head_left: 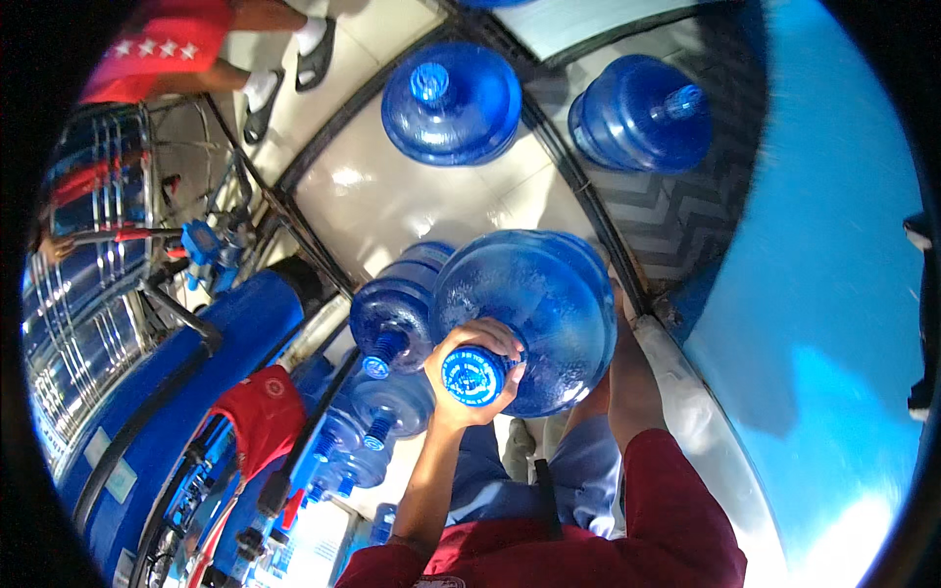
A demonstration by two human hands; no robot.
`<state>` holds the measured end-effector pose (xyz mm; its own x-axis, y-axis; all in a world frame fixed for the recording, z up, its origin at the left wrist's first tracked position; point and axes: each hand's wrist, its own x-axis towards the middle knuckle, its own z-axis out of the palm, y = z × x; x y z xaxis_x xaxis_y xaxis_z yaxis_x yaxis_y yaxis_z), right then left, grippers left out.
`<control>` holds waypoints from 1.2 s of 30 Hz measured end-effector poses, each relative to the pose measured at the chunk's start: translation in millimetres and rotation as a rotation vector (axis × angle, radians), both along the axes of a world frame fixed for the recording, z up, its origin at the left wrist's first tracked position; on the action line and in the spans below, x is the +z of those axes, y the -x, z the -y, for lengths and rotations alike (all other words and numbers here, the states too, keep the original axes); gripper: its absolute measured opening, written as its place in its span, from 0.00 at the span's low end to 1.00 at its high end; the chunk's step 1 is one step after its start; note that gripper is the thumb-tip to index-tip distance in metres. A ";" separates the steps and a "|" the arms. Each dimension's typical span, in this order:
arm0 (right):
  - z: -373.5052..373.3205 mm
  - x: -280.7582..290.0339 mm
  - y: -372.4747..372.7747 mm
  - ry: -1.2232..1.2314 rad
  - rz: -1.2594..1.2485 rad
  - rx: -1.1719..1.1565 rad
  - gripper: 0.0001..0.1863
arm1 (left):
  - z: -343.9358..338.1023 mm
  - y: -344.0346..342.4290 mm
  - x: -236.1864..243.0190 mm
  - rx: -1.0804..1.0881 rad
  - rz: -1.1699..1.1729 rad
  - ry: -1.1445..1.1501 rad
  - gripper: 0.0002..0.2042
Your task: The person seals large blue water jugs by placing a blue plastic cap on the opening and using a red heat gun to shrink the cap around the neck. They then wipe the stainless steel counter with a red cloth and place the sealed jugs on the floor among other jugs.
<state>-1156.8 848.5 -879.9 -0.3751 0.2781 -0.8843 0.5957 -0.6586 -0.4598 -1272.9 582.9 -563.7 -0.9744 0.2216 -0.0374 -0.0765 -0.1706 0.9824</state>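
Observation:
A large blue water jug (pixel 549 304) is tilted in front of me, its capped neck toward my body. My left hand (pixel 475 343) is closed around that neck, just behind the blue cap (pixel 473 376). Along the jug's right side runs my right arm, and only the edge of my right hand (pixel 618 294) shows against the jug's far side. Its fingers are hidden behind the jug. Just left of the held jug is another capped jug (pixel 392 309), partly covered by it.
Two more jugs stand farther off, one on pale tiles (pixel 451 108) and one on a dark patterned mat (pixel 637 113). Several jugs (pixel 392 397) line the lower left beside a blue machine (pixel 230 333). A red cloth (pixel 260 416) hangs there. Someone in sandals (pixel 314 54) stands at upper left. A blue panel (pixel 833 294) rises right.

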 end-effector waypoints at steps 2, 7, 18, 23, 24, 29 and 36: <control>-1.6 -19.8 8.7 0.022 0.010 0.006 0.28 | 0.1 2.2 -29.1 -0.011 0.005 0.016 0.16; -6.0 -74.1 28.6 0.077 0.016 0.011 0.29 | -10.6 20.6 -95.8 0.023 0.021 0.033 0.17; 0.9 -151.5 72.2 0.176 0.026 0.072 0.30 | -20.6 56.7 -195.0 0.014 -0.015 0.033 0.19; 5.0 -157.4 88.3 0.210 0.043 0.112 0.30 | -21.6 64.0 -205.9 -0.027 0.010 0.069 0.17; 5.6 -156.2 92.2 0.217 0.049 0.121 0.30 | -25.9 62.8 -204.3 -0.029 0.045 0.099 0.17; 3.8 -120.6 104.7 0.246 0.099 0.174 0.31 | -55.5 58.4 -204.3 -0.201 -0.006 0.154 0.20; 4.1 -53.3 118.5 0.270 0.153 0.315 0.32 | -53.8 17.0 -205.1 -0.062 -0.068 0.229 0.22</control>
